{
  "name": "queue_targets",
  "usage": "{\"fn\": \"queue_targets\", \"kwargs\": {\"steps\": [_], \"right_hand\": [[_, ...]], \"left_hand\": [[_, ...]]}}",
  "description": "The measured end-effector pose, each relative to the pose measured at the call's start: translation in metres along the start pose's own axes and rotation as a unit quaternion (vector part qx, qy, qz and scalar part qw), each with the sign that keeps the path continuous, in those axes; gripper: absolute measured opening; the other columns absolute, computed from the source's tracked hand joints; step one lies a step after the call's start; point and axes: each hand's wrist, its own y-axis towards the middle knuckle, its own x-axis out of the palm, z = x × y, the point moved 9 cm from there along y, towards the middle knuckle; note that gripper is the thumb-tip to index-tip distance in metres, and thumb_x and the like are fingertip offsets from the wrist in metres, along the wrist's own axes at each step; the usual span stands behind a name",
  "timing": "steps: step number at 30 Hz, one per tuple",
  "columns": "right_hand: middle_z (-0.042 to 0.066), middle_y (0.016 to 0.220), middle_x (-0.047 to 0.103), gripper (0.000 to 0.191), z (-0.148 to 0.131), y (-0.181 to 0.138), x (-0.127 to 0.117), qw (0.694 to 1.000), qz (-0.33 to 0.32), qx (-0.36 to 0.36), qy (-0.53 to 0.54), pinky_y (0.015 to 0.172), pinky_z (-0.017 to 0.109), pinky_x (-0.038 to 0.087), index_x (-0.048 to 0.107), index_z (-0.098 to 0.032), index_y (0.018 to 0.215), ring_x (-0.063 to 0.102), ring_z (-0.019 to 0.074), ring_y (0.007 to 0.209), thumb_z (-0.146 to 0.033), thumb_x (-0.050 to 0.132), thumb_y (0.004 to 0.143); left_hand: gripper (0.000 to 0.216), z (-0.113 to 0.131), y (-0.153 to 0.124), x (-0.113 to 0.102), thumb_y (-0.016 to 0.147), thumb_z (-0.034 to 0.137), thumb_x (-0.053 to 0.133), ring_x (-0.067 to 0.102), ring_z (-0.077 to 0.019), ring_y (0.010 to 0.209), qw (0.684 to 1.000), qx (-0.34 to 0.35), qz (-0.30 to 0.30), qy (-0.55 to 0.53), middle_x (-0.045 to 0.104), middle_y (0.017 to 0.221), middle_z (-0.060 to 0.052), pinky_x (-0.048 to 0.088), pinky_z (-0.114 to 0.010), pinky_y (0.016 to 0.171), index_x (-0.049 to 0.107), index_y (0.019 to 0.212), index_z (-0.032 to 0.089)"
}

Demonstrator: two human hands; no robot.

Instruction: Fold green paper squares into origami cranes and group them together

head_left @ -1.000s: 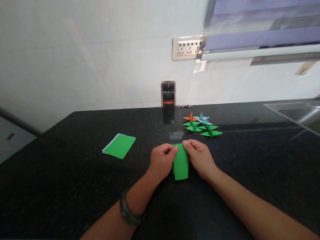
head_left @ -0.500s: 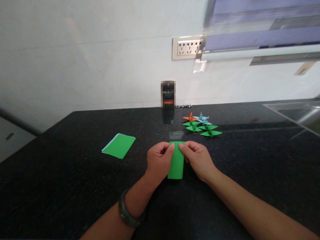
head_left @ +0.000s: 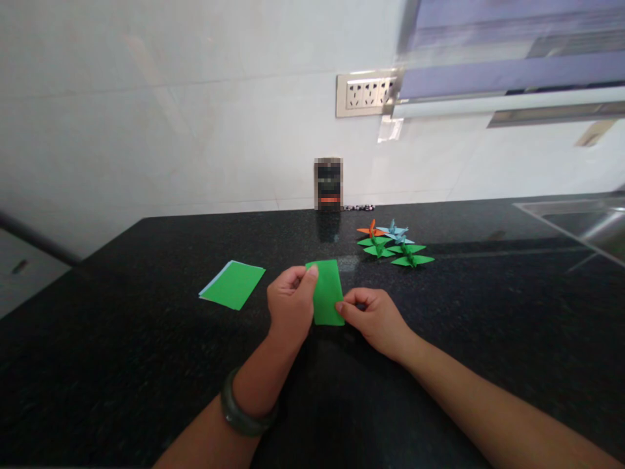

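A green sheet of paper [head_left: 327,294], narrow and oblong in outline, is held up over the dark counter between my two hands. My left hand [head_left: 293,296] pinches its upper left edge, thumb on the front and fingers curled behind. Lower down, on the right edge, my right hand [head_left: 372,316] grips the paper between thumb and forefinger. A dark bangle [head_left: 247,410] circles my left wrist. The back of the paper is hidden from me.
On the black counter [head_left: 146,365], a stack of paper [head_left: 234,285] with green on top lies left of my hands. Several folded paper cranes [head_left: 413,257] in green, blue and orange sit beyond my right hand. A dark, blurred-out object [head_left: 329,185] stands against the wall.
Both hands have moved left with the green paper, the left one also slightly up. My right hand has slid from the paper's top edge to its lower right edge.
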Motion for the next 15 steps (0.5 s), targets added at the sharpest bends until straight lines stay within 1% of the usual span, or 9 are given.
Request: {"fn": "queue_targets", "kwargs": {"steps": [5,7,9,11,13,15], "right_hand": [[-0.003,0.048,0.049,0.018,0.003,0.000,0.001,1.000,-0.019,0.015,-0.009,0.044,0.020,0.029,0.055,-0.016,0.053,0.038,0.0071,0.045,-0.026,0.058,0.067],[-0.004,0.048,0.048,0.020,0.005,0.002,-0.001,1.000,-0.012,0.024,0.003,0.044,0.020,0.029,0.055,-0.016,0.054,0.037,0.0069,0.045,-0.029,0.059,0.067],[-0.003,0.052,0.049,0.023,0.005,0.003,-0.007,0.999,0.014,0.031,0.036,0.043,0.020,0.031,0.056,-0.016,0.061,0.039,0.0074,0.046,-0.036,0.058,0.070],[-0.002,0.059,0.054,0.027,0.004,0.005,-0.011,0.996,0.031,0.037,0.078,0.043,0.020,0.033,0.057,-0.015,0.072,0.044,0.0086,0.051,-0.042,0.057,0.071],[-0.001,0.063,0.056,0.029,0.004,0.006,-0.010,0.992,0.026,0.047,0.112,0.043,0.020,0.034,0.057,-0.016,0.077,0.047,0.0093,0.054,-0.044,0.059,0.070],[-0.002,0.061,0.055,0.029,0.004,0.006,-0.005,0.989,0.005,0.057,0.139,0.043,0.019,0.033,0.056,-0.016,0.074,0.046,0.0087,0.052,-0.043,0.062,0.067]], "left_hand": [[0.021,-0.007,0.007,-0.013,0.068,0.031,0.064,0.032,-0.0058,0.045,0.993,-0.034,0.081,-0.077,0.040,0.048,0.007,0.027,-0.019,0.043,0.055,0.059,0.015],[0.022,-0.009,0.009,-0.014,0.068,0.030,0.063,0.031,-0.0054,0.044,0.991,-0.034,0.089,-0.092,0.039,0.047,0.007,0.026,-0.019,0.043,0.053,0.057,0.014],[0.024,-0.009,0.008,-0.009,0.069,0.030,0.062,0.032,-0.0055,0.045,0.994,-0.028,0.069,-0.086,0.038,0.047,0.007,0.027,-0.019,0.043,0.051,0.055,0.015],[0.024,-0.009,0.006,-0.001,0.069,0.030,0.062,0.034,-0.0058,0.045,0.997,-0.029,0.026,-0.061,0.040,0.048,0.007,0.028,-0.019,0.043,0.050,0.055,0.015],[0.025,-0.009,0.001,0.008,0.071,0.032,0.061,0.035,-0.0062,0.045,0.998,-0.030,-0.024,-0.041,0.042,0.049,0.006,0.028,-0.019,0.043,0.051,0.055,0.015],[0.026,-0.012,-0.004,0.021,0.071,0.033,0.061,0.035,-0.0064,0.045,0.994,-0.050,-0.090,-0.036,0.042,0.049,0.006,0.029,-0.019,0.043,0.051,0.055,0.015]]}}
